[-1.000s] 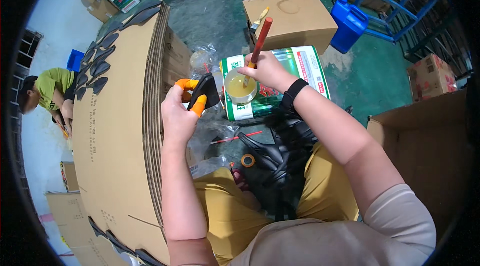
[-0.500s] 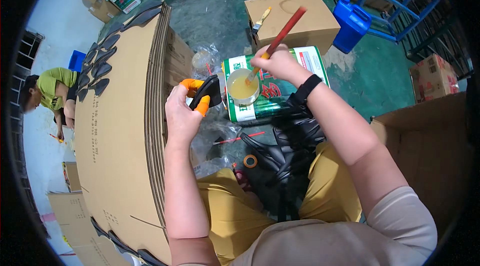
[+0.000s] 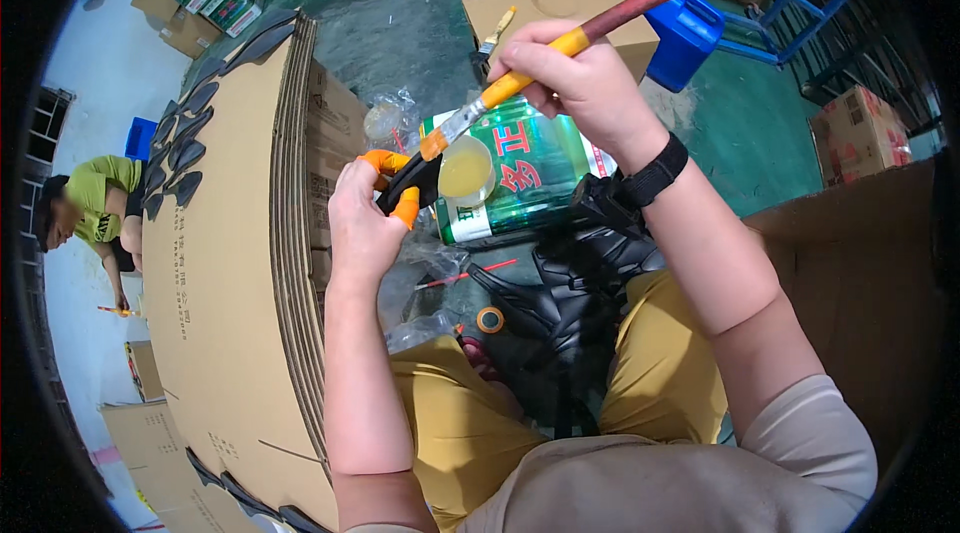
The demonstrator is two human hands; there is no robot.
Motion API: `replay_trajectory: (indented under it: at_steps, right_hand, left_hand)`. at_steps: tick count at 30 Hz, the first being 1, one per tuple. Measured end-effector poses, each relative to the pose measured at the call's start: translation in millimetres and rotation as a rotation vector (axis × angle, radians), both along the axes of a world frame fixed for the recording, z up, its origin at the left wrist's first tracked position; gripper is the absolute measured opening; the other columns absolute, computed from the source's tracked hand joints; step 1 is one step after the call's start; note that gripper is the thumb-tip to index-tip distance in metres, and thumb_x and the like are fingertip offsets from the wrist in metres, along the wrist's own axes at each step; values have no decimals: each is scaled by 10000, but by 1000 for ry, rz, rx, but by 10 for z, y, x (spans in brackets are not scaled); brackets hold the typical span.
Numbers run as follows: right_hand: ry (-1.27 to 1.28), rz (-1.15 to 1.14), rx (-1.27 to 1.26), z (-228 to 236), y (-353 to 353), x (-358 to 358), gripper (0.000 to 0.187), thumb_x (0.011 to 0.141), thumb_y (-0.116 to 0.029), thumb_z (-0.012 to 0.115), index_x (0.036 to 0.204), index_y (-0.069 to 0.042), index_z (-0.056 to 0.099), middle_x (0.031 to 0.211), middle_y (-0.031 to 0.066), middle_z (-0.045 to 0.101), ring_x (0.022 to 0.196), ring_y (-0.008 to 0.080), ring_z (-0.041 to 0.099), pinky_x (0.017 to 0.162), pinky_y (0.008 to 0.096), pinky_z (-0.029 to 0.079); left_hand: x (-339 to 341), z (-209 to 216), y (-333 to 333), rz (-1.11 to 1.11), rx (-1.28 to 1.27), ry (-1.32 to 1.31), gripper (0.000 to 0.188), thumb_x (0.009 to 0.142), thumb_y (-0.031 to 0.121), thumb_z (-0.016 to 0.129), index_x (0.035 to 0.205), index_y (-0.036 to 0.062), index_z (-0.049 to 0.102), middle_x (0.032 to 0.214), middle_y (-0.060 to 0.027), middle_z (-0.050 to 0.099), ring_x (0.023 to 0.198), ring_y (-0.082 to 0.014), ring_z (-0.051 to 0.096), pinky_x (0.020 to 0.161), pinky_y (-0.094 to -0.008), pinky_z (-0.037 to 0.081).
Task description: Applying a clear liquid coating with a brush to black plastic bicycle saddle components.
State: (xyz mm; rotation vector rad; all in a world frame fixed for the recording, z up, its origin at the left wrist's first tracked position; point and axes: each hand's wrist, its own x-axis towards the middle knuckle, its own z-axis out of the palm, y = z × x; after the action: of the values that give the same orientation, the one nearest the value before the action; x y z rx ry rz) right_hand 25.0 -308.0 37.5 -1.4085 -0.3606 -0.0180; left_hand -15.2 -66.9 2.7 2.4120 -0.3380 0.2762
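Note:
My left hand (image 3: 362,223), with orange covers on its finger and thumb, grips a small black piece (image 3: 427,185) by its edges. In my right hand (image 3: 590,88) is a paintbrush (image 3: 508,88) with a long red and yellow handle. Its bristles are at the upper edge of the black piece; whether they touch it I cannot tell. Just right of my left hand stands a round cup (image 3: 467,173) of yellowish liquid. That cup rests on a green and white tin (image 3: 545,198) lying on its side.
Left of me rises a stack of cardboard sheets (image 3: 235,233) with several black curved pieces (image 3: 185,155) on top. Larger black parts (image 3: 580,278) and a tape roll (image 3: 490,320) lie below. Ahead are cardboard boxes (image 3: 560,3) and a blue jerrycan (image 3: 685,38). Another person (image 3: 105,198) crouches far left.
The brush has come out of the cup and over to the black piece, its handle tilting lower to the right. My left hand still holds the piece, now turned more edge-on.

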Motion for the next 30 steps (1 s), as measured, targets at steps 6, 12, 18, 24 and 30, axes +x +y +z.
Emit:
replay_trajectory:
  at_steps: [6,12,18,24,30]
  right_hand:
    - [-11,-57,-102,-34,-120,27,227,840,-203,568,740,-11,636,638,4,570,483,41,438,429,189,331]
    - [-9,-25,-18,-10,-18,-33,228,855,-199,549,744,-17,630,644,10,569,474,41,431,423,184,324]
    - [0,-96,-86,8,-119,-26,234,859,-206,550,752,-14,628,636,7,566,473,32,429,418,184,319]
    - [35,-52,58,72,26,-116,233,868,-205,544,767,-14,632,636,6,576,482,38,444,425,180,321]
    - [-20,-207,153,181,-4,-148,227,863,-205,555,755,-21,631,685,24,617,504,32,463,439,174,343]
  left_hand:
    - [-14,36,-17,-24,-2,-10,352,633,-49,664,974,-16,582,856,-105,592,777,-197,558,726,-293,444]
    - [-36,21,-34,-36,-8,-44,340,621,-52,664,949,-3,586,828,-105,577,751,-217,552,708,-303,444]
    - [-47,23,53,-43,-202,80,322,666,-28,661,977,-6,579,893,-49,602,816,-139,552,767,-270,434]
    - [-48,-29,118,-81,-526,197,324,681,-38,674,986,8,576,919,-39,598,830,-129,561,787,-257,436]
    - [-119,40,98,-120,-916,307,396,699,-57,654,1073,23,551,961,-45,602,885,-132,579,814,-254,454]
